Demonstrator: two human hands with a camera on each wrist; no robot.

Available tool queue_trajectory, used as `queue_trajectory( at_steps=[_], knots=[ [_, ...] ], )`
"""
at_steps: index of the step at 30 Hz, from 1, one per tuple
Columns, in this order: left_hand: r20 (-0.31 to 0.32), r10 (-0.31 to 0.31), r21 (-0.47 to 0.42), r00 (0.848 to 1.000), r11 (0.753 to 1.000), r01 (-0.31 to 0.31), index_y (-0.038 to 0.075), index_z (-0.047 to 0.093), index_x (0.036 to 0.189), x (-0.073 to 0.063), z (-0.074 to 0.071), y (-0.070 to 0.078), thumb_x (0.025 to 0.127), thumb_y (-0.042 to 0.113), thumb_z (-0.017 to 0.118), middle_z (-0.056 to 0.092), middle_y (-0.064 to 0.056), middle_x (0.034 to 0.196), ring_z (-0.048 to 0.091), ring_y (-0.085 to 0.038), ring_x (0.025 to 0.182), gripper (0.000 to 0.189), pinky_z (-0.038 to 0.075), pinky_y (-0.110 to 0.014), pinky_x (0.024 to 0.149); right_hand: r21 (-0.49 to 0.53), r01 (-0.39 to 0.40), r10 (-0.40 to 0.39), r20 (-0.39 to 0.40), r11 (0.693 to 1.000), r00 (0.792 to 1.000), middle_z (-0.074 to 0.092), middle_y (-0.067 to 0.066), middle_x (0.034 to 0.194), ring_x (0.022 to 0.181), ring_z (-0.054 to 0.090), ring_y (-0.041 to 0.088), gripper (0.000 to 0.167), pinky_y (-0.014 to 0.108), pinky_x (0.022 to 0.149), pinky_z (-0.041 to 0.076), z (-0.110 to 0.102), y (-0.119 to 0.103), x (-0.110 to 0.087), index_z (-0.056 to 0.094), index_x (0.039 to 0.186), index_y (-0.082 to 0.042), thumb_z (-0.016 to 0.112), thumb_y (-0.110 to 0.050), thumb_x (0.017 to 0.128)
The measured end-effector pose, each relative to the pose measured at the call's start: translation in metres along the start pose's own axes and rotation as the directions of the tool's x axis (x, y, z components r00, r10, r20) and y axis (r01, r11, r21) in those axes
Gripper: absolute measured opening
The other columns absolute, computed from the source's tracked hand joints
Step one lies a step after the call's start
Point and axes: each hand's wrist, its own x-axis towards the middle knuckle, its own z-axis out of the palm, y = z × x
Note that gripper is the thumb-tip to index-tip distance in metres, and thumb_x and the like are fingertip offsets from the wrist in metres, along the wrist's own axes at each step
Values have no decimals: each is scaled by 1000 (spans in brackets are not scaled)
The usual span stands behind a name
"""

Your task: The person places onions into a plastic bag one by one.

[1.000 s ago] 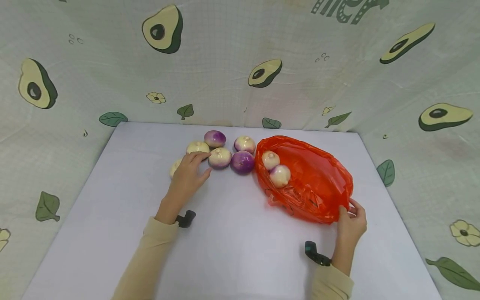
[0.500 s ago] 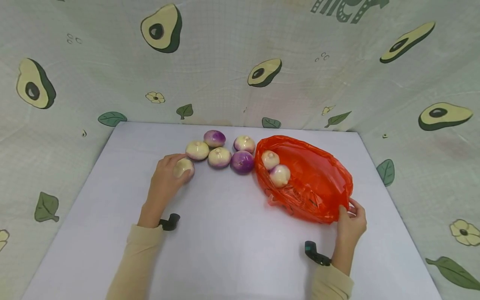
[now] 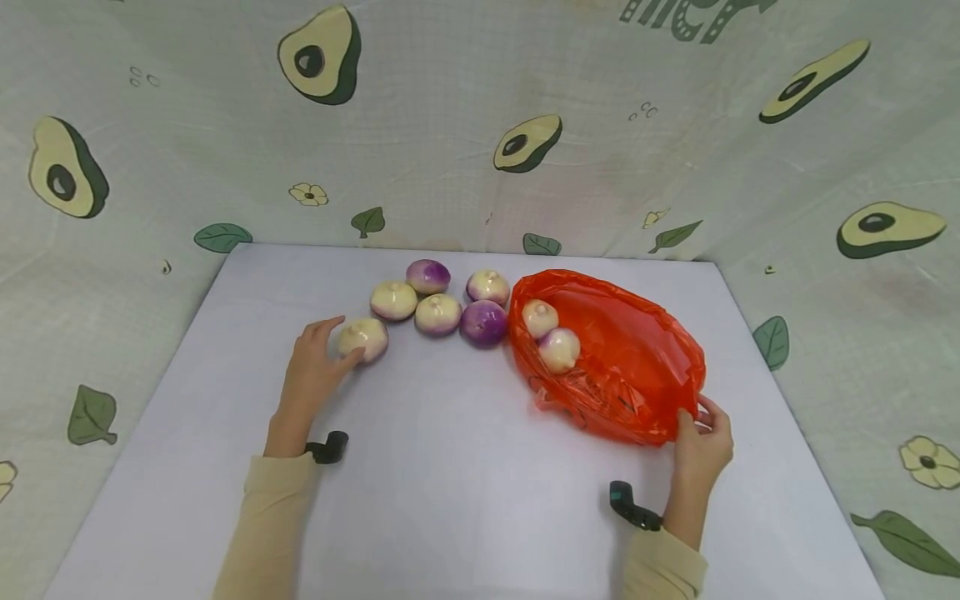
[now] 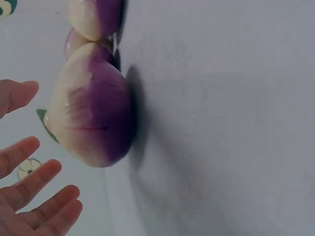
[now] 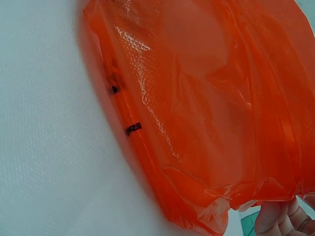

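The red bag [image 3: 633,346] is pinched at its edge by the right hand's grip [image 3: 703,442]. Two onions [image 3: 559,351] are held inside; six onions [image 3: 438,315] are left on the tabletop [image 3: 465,467], so less than half seems done. The left hand's grip [image 3: 309,371] is spread beside one onion [image 3: 363,340].

We can read no complete text: the dark lettering [image 3: 693,18] on the backdrop [image 3: 420,125], well beyond the right hand [image 3: 703,442], is cropped, and the black marks [image 5: 133,128] on the red bag [image 3: 630,342] at that hand are illegible.
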Motion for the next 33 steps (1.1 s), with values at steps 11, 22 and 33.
queue_trajectory(
  at_steps=[11, 22, 33],
  knots=[
    [80, -99, -120, 992, 987, 108, -1, 31, 141, 4, 5, -19, 91, 37, 56, 36, -30, 138, 41, -46, 121, 68, 35, -56, 100, -50, 19, -19, -5, 999, 1000, 45, -8, 107, 93, 42, 7, 42, 9, 71, 44, 0, -8, -13, 46, 135, -25, 49, -31, 94],
    [114, -220, -172, 969, 956, 237, 1, 28, 143, 14, 11, -28, 96, 46, 42, 42, -28, 137, 47, -43, 119, 67, 37, -52, 101, -39, 24, -23, 15, 999, 1000, 44, -10, 105, 91, 41, 5, 44, 6, 70, 42, -2, -13, -17, 45, 137, -24, 49, -32, 94],
    [230, -261, -187, 937, 933, 306, 2, 30, 143, 23, 13, -24, 93, 56, 38, 40, -29, 138, 41, -42, 126, 75, 33, -53, 105, -39, 32, -32, 10, 999, 999, 44, -10, 103, 90, 41, 5, 43, 5, 69, 41, -1, -13, -18, 46, 136, -22, 49, -30, 94]
  ],
)
